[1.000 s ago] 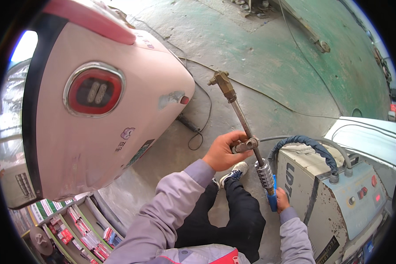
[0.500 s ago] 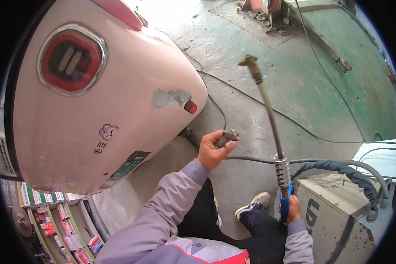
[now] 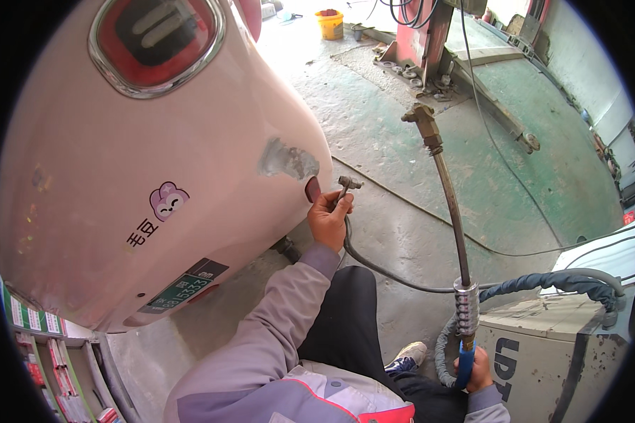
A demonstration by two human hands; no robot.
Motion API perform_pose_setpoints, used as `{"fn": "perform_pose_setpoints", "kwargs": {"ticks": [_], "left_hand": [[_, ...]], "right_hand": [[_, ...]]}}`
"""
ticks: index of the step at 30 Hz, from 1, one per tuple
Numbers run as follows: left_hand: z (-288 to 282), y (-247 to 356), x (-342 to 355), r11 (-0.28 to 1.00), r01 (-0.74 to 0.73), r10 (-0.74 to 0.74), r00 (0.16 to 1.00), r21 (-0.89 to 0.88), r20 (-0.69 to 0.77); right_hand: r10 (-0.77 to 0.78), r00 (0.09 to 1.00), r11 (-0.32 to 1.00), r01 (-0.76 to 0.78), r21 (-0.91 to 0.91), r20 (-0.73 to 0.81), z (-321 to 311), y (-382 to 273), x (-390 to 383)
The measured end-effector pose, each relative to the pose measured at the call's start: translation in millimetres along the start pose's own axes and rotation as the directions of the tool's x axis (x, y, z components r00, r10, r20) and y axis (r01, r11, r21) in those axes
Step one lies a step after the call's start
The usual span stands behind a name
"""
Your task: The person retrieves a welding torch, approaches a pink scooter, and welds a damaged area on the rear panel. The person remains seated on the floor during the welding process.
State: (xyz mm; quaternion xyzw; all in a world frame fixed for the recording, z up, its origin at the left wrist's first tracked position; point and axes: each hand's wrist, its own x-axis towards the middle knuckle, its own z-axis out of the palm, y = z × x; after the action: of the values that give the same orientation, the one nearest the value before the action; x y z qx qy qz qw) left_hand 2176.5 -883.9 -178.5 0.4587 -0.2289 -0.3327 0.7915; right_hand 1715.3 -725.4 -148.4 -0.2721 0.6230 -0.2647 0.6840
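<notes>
Close beside the bumper corner of the pink car (image 3: 212, 162), my left hand (image 3: 328, 218) pinches a small T-shaped metal fitting (image 3: 347, 185). A dark cable (image 3: 384, 271) runs up to that hand, though its join is hidden. The red reflector (image 3: 312, 188) and a scraped grey patch (image 3: 287, 160) lie just beyond the fingers. At lower right, my right hand (image 3: 478, 372) is wrapped around the blue handle of a slide hammer dent puller (image 3: 451, 204). Its long rod stands nearly upright, with a ridged silver weight low down and a brass-coloured head on top, apart from the car.
A worn beige machine (image 3: 529, 352) stands at right, with a sleeved cable (image 3: 550, 282) arching over it. Cables cross the concrete floor. Farther off are a red lift post (image 3: 418, 42) and a yellow bucket (image 3: 329, 25). Shelves of small boxes (image 3: 63, 381) sit at lower left.
My left hand has moved up to the car's corner and turned the fitting, whose T shape now shows. The view has shifted nearer the car. My right hand keeps hold of the dent puller.
</notes>
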Motion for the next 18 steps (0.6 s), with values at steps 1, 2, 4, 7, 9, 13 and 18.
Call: {"fn": "perform_pose_setpoints", "kwargs": {"ticks": [1,2,4,7,9,13,18], "left_hand": [[-1.4,-1.7,2.9,0.999,0.040,-0.039,0.999,0.031,-0.027],[-2.5,-4.2,5.2,0.999,0.022,-0.022,0.999,0.026,-0.031],[-4.5,-9.7,8.0,0.998,0.047,-0.044,0.997,0.046,-0.062],[-5.9,-15.1,7.6,0.998,0.040,-0.037,0.996,0.043,-0.086],[-5.9,-15.0,5.8,0.997,0.077,-0.074,0.993,0.032,-0.092],[-4.0,-6.8,5.1,0.996,0.094,-0.093,0.993,0.005,-0.077],[1.0,0.5,12.7,0.995,0.102,-0.103,0.984,-0.015,-0.144]], "right_hand": [[-0.003,1.000,1.000,0.003,-0.004,-0.001,4.7,1.5,-3.6],[0.006,1.000,1.000,-0.006,0.004,-0.020,9.1,5.2,-6.4],[-0.030,0.999,0.999,0.030,-0.028,-0.016,10.4,13.1,-10.4],[-0.026,0.999,0.999,0.026,-0.029,-0.021,-5.2,35.9,-10.4],[-0.038,0.998,0.999,0.038,0.010,0.046,-23.1,55.3,-4.4],[-0.336,0.941,0.842,0.321,-0.435,0.043,-33.8,84.1,16.3],[-0.054,0.995,0.995,0.061,-0.083,0.080,-4.8,53.3,-11.1]]}}
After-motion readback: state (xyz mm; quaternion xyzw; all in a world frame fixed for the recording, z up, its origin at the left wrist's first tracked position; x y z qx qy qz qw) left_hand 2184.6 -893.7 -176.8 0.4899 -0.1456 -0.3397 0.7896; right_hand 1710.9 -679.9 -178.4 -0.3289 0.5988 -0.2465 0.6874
